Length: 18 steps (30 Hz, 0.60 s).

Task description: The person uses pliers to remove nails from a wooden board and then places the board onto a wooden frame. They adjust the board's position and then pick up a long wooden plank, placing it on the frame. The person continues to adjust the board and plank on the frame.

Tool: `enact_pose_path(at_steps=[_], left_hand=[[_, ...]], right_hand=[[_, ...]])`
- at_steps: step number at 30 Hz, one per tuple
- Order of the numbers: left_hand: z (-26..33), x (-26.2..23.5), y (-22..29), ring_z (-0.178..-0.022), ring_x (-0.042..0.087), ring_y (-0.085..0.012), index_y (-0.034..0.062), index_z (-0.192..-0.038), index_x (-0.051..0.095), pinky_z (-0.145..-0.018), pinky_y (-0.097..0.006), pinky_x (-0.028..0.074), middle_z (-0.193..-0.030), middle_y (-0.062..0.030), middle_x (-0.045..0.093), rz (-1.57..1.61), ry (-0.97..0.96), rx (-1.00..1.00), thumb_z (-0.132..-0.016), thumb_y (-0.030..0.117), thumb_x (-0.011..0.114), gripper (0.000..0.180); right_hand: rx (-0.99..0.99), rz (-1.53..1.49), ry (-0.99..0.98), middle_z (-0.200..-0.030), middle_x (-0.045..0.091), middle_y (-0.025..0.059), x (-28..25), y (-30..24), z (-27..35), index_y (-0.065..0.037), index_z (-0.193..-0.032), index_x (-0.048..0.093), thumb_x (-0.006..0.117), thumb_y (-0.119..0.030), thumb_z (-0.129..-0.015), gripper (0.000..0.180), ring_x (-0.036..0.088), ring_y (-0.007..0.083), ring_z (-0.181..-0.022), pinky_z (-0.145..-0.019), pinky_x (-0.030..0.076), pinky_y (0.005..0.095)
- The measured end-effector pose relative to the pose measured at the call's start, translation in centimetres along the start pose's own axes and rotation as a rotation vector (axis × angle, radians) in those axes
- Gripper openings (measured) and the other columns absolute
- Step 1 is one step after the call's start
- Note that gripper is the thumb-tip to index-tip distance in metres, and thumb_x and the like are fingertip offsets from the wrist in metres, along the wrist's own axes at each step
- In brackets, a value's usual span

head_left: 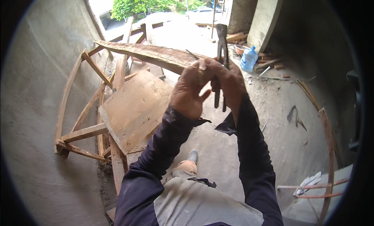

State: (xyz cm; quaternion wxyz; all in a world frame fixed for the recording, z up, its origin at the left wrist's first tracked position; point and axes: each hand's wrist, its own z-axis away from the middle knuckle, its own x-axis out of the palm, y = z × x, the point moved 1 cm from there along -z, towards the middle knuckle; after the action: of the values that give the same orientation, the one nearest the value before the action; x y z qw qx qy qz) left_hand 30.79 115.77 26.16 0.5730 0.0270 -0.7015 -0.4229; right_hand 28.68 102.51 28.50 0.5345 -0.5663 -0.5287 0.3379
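Observation:
My right hand is closed round a pair of dark metal pincers, their head pointing up and the handle ends hanging below my palm. Against it, fingers curled in, is my left hand; what it pinches is hidden between the two hands. A thin dark nail sticks out beside the left fingertips, and I cannot tell whether it is held or set in the wood. Just behind the left hand is the near end of a long rough plank, which slopes off to the far left.
A curved timber frame leans at the left wall, with a wide board across it. Blue water jug, basin and stacked wood offcuts stand far right. Curved wood strips and a white glove lie nearer right.

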Motion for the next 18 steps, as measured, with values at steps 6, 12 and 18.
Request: enact_pose_path(at_steps=[6,12,18], left_hand=[[-10.4,5.2,-1.7,-0.113,0.051,-0.0143,0.023,-0.111,0.061,-0.095,-0.041,0.031,-0.11,0.003,0.06,0.034,-0.005,-0.043,-0.088,0.043,0.066,0.031],[-18.0,6.4,-6.1,-0.113,0.053,-0.0148,0.0227,-0.114,0.061,-0.093,-0.043,0.034,-0.107,0.0027,0.063,-0.003,-0.012,-0.016,-0.089,0.044,0.065,0.033],[-18.7,2.1,-9.3,-0.124,0.052,-0.027,0.0169,-0.126,0.053,-0.098,-0.048,0.042,-0.13,-0.0093,0.057,-0.05,-0.06,0.088,-0.098,0.041,0.049,0.037]], right_hand=[[-0.072,0.148,0.015,-0.063,0.058,-0.001,-6.8,-3.0,-8.7,-0.007,-0.089,0.062,0.065,-0.032,-0.088,0.025,0.047,0.0039,-0.048,-0.044,0.036,0.0185],[0.06,0.064,0.095,-0.072,0.06,-0.0034,-13.4,0.2,-13.0,-0.012,-0.099,0.06,0.064,-0.039,-0.092,0.028,0.04,0.0009,-0.043,-0.038,0.029,0.018],[0.048,-0.17,-0.185,-0.091,0.064,0.0054,-17.6,4.3,-14.6,-0.001,-0.112,0.059,0.071,-0.042,-0.086,0.05,0.059,0.0078,-0.079,-0.066,0.048,0.0211]])
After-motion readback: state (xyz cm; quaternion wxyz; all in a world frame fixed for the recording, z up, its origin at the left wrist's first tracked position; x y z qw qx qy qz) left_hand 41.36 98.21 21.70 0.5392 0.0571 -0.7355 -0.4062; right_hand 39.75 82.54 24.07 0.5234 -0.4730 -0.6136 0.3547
